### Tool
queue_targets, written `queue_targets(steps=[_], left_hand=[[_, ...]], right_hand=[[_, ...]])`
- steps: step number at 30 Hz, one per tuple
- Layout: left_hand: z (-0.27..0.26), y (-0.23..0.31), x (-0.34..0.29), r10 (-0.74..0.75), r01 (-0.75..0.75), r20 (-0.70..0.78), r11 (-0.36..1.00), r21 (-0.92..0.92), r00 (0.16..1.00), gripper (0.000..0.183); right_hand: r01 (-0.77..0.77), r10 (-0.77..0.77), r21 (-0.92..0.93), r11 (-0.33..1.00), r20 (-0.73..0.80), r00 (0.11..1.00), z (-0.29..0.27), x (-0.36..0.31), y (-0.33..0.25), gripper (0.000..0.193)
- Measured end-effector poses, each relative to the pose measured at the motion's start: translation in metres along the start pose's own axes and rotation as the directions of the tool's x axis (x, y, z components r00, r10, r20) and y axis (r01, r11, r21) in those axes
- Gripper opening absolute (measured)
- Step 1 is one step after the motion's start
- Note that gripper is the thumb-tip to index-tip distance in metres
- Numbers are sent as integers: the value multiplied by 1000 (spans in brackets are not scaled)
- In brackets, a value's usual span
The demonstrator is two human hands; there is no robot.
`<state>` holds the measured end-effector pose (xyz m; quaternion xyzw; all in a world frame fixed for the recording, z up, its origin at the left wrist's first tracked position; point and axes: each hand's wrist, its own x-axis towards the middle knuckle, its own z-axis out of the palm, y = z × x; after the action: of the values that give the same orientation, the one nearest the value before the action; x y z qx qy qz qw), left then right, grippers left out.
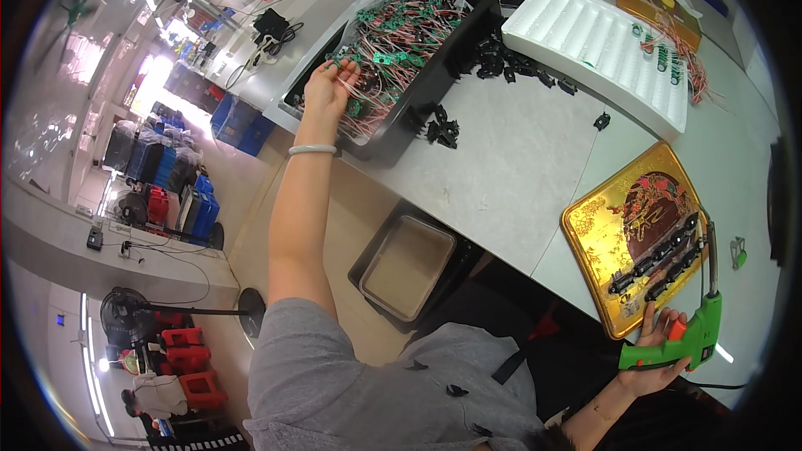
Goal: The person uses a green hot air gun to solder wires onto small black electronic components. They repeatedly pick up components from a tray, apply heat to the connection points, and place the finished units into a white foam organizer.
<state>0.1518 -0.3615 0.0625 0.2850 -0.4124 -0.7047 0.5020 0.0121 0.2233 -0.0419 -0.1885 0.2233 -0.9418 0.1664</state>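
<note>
My left hand [329, 90] reaches into the near-left end of a black bin [407, 129], fingers closed around a small wired circuit board [341, 59]. Green boards with red and white wires [409, 38] lie tangled all through the bin. On the right, my right hand [656, 359] grips a green soldering gun [687, 342] with an orange trigger, its thin metal tube pointing up. Beside the gun lies a gold patterned tray [591, 215], tilted to my view. Rows of small black housings [660, 260] rest on that tray.
Loose black parts [443, 129] lie beside the bin, with more [501, 58] behind. A white foam tray [576, 42] with slots holds a few boards. A gold box [660, 8] stands behind it. Below the table edge is a rectangular container [408, 269].
</note>
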Motion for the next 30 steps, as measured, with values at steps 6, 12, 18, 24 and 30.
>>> queue_targets(steps=[6,12,18,24,30], left_hand=[[23,30,-15,139,-128,83,983,-133,987,11],[29,21,-6,163,-158,30,980,-117,986,12],[-3,8,21,57,-41,-70,975,219,996,26],[-22,20,5,329,-480,522,-207,853,786,29],[-8,-2,-33,-133,-513,522,-491,704,843,47]], right_hand=[[-13,10,22,1000,128,992,0,3,0,57],[-1,-2,31,1000,93,996,0,2,0,58],[2,-2,-20,1000,23,1000,0,0,1,57],[12,-11,-18,1000,30,999,0,0,2,57],[21,-21,-28,999,9,1000,0,-1,3,58]])
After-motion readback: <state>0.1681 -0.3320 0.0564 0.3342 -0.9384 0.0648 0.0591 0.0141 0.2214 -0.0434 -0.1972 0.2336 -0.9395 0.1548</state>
